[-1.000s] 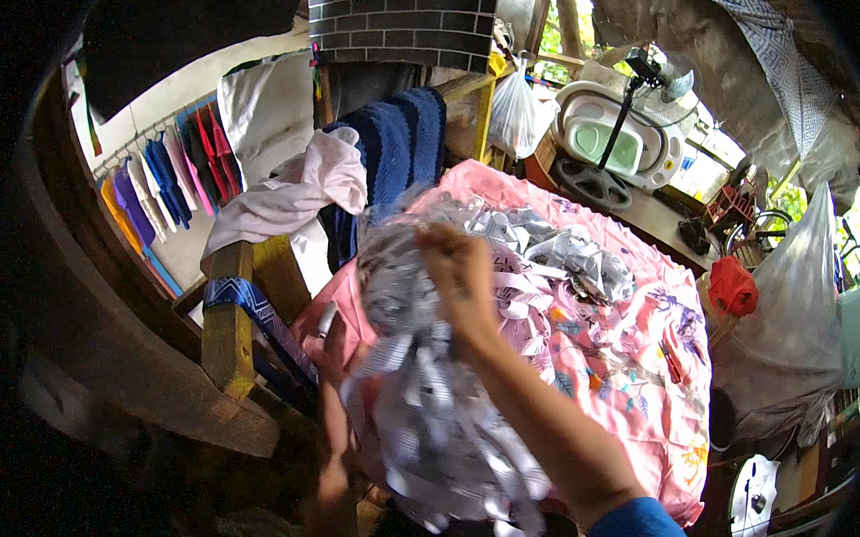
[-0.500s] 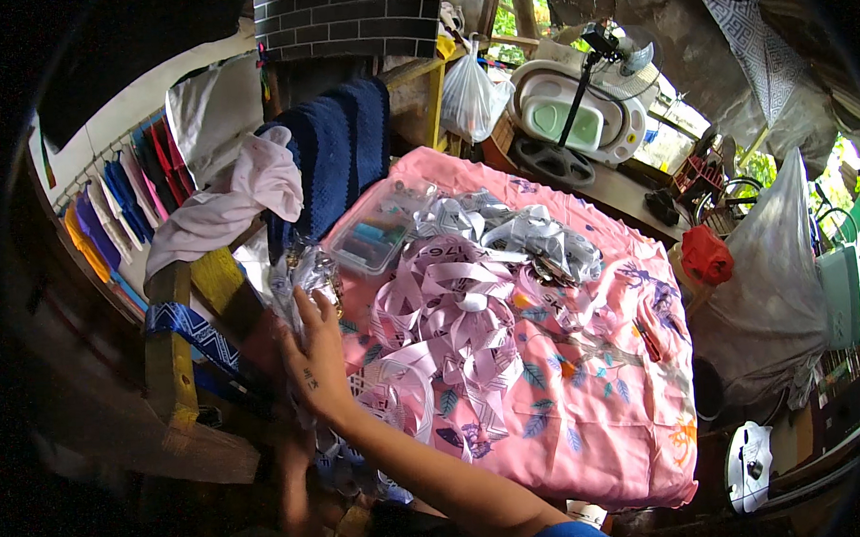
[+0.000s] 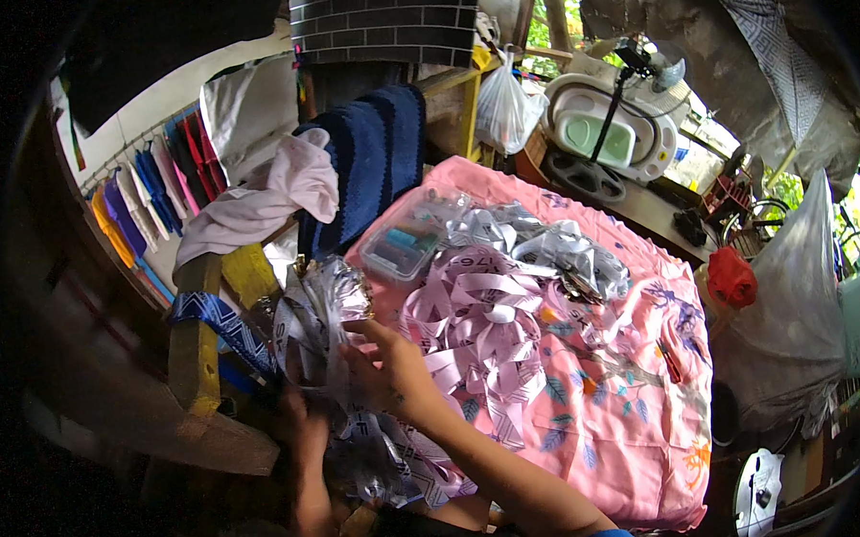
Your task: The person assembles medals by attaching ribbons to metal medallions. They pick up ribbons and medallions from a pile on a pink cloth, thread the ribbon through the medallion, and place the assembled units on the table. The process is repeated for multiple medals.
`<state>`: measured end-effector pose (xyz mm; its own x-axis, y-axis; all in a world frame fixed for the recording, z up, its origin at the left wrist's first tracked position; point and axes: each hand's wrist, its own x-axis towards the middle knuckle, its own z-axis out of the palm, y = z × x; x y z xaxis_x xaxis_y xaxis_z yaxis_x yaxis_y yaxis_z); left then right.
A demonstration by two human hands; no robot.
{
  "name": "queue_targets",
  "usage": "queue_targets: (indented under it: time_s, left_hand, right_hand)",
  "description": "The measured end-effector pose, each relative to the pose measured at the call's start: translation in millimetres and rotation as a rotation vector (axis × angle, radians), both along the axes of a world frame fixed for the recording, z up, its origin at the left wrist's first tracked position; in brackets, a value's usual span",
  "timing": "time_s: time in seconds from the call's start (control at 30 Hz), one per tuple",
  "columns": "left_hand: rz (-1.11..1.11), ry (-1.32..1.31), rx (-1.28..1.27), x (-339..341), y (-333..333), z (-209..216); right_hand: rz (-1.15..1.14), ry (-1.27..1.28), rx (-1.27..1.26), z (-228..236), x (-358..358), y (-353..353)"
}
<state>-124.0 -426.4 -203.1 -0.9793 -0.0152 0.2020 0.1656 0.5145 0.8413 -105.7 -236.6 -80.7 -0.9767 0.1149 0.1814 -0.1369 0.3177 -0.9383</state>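
A thick bunch of grey printed lanyards (image 3: pixel 309 317) with brassy metal clips at its upper end stands at the left edge of the pink table. Around its lower part closes my left hand (image 3: pixel 306 429), its fingers mostly hidden. My right hand (image 3: pixel 396 374) presses bent fingers and thumb against the bunch's right side. Loose straps (image 3: pixel 376 463) hang below both hands. To the right, pale pink lanyards (image 3: pixel 485 309) lie in a loose heap. Behind them is another grey lanyard pile (image 3: pixel 588 257) with metal clips.
A clear plastic box (image 3: pixel 391 261) with small blue items sits at the table's far left corner. Pink floral cloth (image 3: pixel 640 461) covers the table. Wooden posts (image 3: pixel 196 365) and a draped pale towel (image 3: pixel 255 209) stand close on the left. A red object (image 3: pixel 669 362) lies at the right.
The right hand has come down and right from the top of the bunch, and its spread fingers have bent. More of the grey bunch shows. The whole view has shifted slightly.
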Motion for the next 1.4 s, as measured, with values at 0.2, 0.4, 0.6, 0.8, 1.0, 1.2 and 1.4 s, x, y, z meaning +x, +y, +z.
queue_targets:
  time_s: [0.2, 0.4, 0.6, 0.8, 1.0, 1.2, 1.4]
  left_hand:
    - [-0.187, 0.003, 0.376, -9.3, 14.5, 49.0]
    - [-0.364, 0.003, 0.499, -16.3, 20.3, 54.5]
    - [-0.497, -0.118, 0.302, 2.5, 43.7, 47.8]
    - [-0.461, -0.175, 0.228, 5.1, 39.6, 11.9]
    - [-0.505, 0.153, 0.334, -1.4, 48.9, 69.5]
    - [-0.382, 0.263, 0.248, 10.8, 40.0, 93.7]
    - [-0.394, 0.095, 0.272, 38.3, 25.5, 106.7]
  right_hand:
    - [-0.025, 0.239, 0.174, 3.3, -11.7, 8.4]
    - [0.154, 0.02, -0.181, -5.4, -16.4, 6.3]
    - [-0.044, 0.163, -0.411, -5.2, 10.8, 10.4]
    - [-0.221, 0.189, -0.358, -12.4, 34.8, -1.4]
    - [-0.086, 0.094, -0.04, -5.2, 40.7, -2.6]
    - [0.074, 0.139, 0.096, 11.5, 60.6, 20.9]
    - [-0.114, 0.14, 0.182, 26.4, 106.8, 100.8]
